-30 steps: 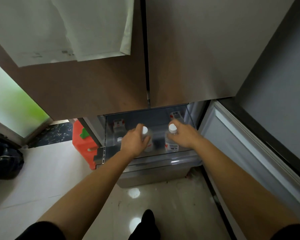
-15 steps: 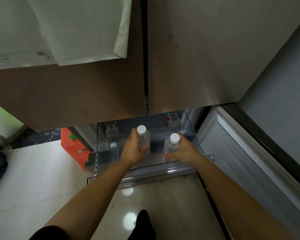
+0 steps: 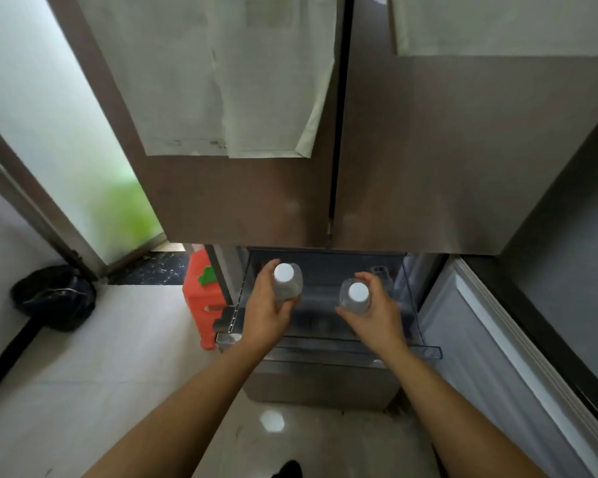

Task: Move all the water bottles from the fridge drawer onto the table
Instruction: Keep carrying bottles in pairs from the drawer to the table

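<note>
At the far left of the frame we see a black bag (image 3: 54, 296) on the pale floor, below a frosted glass door (image 3: 49, 132). Just left of centre, a red plastic thing (image 3: 198, 301) stands on the floor, just beside the drawer's left end. Above it, white papers (image 3: 228, 81) hang on the brown fridge door (image 3: 242, 198) in the upper middle.

Low in the centre, the left hand (image 3: 266, 313) is wrapped around the left bottle (image 3: 287, 284), thumb on one side and fingers on the other; the bottle is clear, with its white cap towards us. It sits over the left half of the open fridge drawer (image 3: 325, 343).

Right of centre, the right hand (image 3: 378, 315) clasps the right bottle (image 3: 355, 298) the same way, over the drawer's right half. The two bottles are apart. We cannot tell whether their bottoms are clear of the drawer. Behind the right hand, a small blurred shape lies at the back of the drawer; we cannot tell what it is.

At the lower right, an open grey door panel (image 3: 497, 357) runs towards the corner.
</note>
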`<move>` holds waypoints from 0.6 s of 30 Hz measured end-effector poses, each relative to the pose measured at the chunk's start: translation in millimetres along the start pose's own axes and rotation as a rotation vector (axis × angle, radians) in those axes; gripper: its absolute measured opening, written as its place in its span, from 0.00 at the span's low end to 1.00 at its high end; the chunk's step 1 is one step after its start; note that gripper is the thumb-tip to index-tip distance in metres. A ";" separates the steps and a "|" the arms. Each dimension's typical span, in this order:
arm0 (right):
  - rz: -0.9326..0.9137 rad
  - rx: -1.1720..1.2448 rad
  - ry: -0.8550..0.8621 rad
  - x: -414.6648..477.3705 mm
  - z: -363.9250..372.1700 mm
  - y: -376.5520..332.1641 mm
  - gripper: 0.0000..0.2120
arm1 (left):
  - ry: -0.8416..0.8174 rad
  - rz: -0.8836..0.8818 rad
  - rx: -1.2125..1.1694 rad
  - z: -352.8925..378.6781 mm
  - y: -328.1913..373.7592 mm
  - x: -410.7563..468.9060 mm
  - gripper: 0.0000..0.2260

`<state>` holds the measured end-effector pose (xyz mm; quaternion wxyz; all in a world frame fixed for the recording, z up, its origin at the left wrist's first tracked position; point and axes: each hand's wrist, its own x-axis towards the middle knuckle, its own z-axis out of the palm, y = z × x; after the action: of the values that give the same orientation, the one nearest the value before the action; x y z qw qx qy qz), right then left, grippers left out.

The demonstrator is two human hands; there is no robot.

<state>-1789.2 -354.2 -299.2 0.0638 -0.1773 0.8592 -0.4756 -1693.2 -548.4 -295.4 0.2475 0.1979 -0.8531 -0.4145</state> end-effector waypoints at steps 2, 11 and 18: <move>-0.079 0.023 0.001 -8.7 5.1 -10.7 0.34 | 0.087 0.015 0.029 -20.0 12.1 -22.3 0.32; -0.381 0.215 -0.113 -72.2 76.2 -91.5 0.35 | 0.466 -0.044 0.258 -146.6 29.1 -136.1 0.33; -0.582 0.266 -0.333 -162.5 145.0 -177.0 0.34 | 0.724 -0.221 0.358 -257.3 7.0 -243.2 0.34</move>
<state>-1554.6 -495.9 -238.3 0.0871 -0.4798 0.6810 -0.5463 -1348.9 -569.0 -215.1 0.4468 0.4612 -0.7433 -0.1874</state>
